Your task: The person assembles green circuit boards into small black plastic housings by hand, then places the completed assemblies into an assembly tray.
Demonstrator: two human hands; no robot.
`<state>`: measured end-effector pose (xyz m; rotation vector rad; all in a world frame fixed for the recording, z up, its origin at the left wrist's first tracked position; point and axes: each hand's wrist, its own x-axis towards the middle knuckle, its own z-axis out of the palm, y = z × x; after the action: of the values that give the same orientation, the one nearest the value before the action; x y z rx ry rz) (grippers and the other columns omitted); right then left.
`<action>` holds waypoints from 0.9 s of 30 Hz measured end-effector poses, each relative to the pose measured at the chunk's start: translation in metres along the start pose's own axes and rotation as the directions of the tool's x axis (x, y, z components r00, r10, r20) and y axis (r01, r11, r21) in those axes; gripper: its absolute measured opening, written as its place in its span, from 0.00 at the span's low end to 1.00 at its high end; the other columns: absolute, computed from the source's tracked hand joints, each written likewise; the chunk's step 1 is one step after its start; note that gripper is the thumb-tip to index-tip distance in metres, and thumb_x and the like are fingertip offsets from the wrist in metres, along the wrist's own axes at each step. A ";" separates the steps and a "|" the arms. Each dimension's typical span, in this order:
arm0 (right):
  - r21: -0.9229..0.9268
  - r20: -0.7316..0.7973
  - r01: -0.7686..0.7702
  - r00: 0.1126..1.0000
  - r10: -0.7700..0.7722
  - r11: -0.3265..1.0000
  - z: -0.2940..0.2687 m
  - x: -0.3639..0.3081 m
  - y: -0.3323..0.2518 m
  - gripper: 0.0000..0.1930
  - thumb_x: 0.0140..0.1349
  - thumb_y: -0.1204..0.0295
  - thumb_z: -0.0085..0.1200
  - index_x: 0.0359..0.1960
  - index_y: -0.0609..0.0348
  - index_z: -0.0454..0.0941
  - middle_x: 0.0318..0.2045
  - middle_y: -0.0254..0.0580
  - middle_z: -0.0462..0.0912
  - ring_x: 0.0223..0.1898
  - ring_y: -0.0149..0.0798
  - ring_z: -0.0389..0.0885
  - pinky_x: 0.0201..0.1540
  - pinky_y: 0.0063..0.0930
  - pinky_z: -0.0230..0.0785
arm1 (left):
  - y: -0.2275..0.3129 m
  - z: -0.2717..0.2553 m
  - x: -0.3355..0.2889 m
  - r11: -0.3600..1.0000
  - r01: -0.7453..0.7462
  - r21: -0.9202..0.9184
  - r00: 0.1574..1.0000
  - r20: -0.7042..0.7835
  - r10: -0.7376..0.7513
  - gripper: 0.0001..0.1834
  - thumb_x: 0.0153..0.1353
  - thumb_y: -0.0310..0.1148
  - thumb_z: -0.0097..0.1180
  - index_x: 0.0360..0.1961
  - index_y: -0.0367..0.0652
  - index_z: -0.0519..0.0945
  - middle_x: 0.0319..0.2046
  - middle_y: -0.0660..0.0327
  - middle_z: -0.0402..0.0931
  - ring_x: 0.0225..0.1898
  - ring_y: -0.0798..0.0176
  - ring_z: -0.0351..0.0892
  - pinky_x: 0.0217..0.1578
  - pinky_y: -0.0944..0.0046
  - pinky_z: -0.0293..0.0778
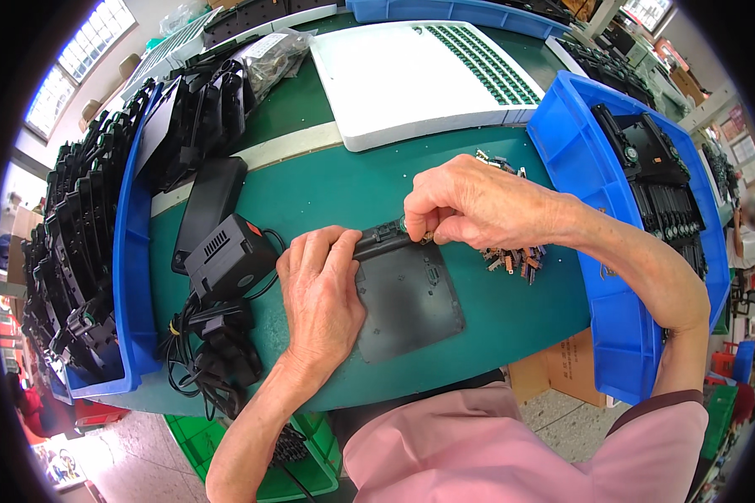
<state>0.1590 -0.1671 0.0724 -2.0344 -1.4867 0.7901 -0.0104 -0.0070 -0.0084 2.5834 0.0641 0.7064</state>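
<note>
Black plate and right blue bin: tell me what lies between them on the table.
A small heap of little metal-and-brown parts lies on the green table between the black plate and right blue bin, in the head view.
</note>
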 end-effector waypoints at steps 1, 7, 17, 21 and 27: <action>0.019 -0.015 0.062 0.998 -0.062 0.998 0.002 -0.001 0.001 0.07 0.50 0.86 0.58 0.31 0.66 0.81 0.27 0.42 0.80 0.29 0.36 0.81 0.32 0.30 0.72 | 0.000 0.000 0.000 1.000 -0.002 0.007 1.000 -0.001 0.002 0.21 0.47 0.14 0.59 0.46 0.37 0.79 0.44 0.58 0.75 0.48 0.51 0.73 0.51 0.53 0.66; 0.044 0.052 0.027 0.998 -0.030 0.999 0.001 -0.001 -0.006 0.07 0.46 0.85 0.58 0.29 0.68 0.83 0.27 0.51 0.85 0.32 0.45 0.85 0.35 0.36 0.76 | 0.000 0.000 0.000 1.000 -0.004 0.006 1.000 -0.008 0.004 0.21 0.47 0.14 0.59 0.45 0.37 0.79 0.43 0.58 0.75 0.47 0.51 0.73 0.50 0.53 0.66; -0.080 0.073 0.030 0.997 -0.024 0.996 0.008 -0.001 -0.005 0.05 0.47 0.83 0.58 0.27 0.67 0.81 0.25 0.50 0.84 0.31 0.47 0.85 0.35 0.38 0.76 | 0.000 0.001 0.000 1.000 0.001 -0.013 1.000 -0.014 -0.001 0.21 0.48 0.14 0.59 0.45 0.37 0.79 0.43 0.58 0.75 0.47 0.51 0.73 0.51 0.52 0.66; -0.109 0.035 0.041 0.999 -0.037 0.993 0.010 -0.004 -0.014 0.06 0.47 0.82 0.57 0.28 0.67 0.80 0.24 0.51 0.83 0.30 0.51 0.85 0.35 0.41 0.75 | 0.001 -0.001 -0.001 1.000 0.009 -0.009 1.000 -0.014 -0.009 0.20 0.48 0.14 0.59 0.45 0.37 0.79 0.43 0.57 0.75 0.47 0.51 0.73 0.51 0.52 0.66; -0.104 0.103 -0.005 0.995 0.016 0.995 0.011 -0.006 -0.020 0.06 0.47 0.81 0.57 0.28 0.69 0.78 0.25 0.54 0.83 0.30 0.53 0.84 0.35 0.42 0.75 | 0.003 -0.004 -0.001 0.999 0.043 0.007 0.999 0.011 -0.043 0.17 0.55 0.17 0.56 0.47 0.37 0.79 0.45 0.55 0.77 0.49 0.49 0.74 0.51 0.55 0.67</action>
<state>0.1362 -0.1670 0.0789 -2.1067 -1.6064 0.8502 -0.0133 -0.0081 -0.0050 2.5839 0.1187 0.6777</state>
